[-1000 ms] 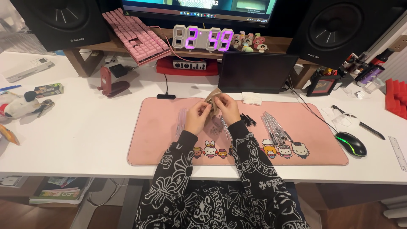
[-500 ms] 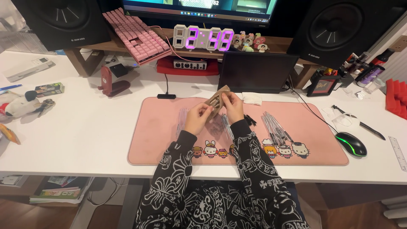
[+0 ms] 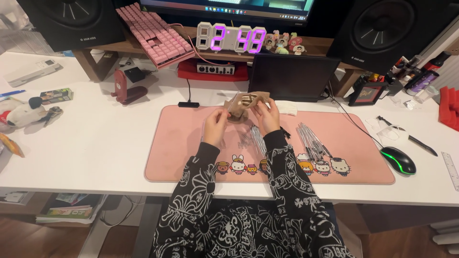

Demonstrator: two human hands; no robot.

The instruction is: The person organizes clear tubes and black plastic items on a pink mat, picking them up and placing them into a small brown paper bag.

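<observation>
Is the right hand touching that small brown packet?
Touching. The head view shows the right hand with its fingers on the brown packet, held above the pink mat.

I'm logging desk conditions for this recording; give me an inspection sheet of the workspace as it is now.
Surface: white desk with pink desk mat, cartoon figures along its front edge.
Job's things: small brown packet in clear wrap, held above the mat; clear sleeves in piles on the mat.
Clutter: mouse, plush toy, red stand, pens at right.
Hands: left hand and right hand both pinch the packet.
Cables: black cable to a small adapter; another runs behind the mat at right.
Surroundings: two speakers, pink keyboard, digital clock, dark tablet.
</observation>
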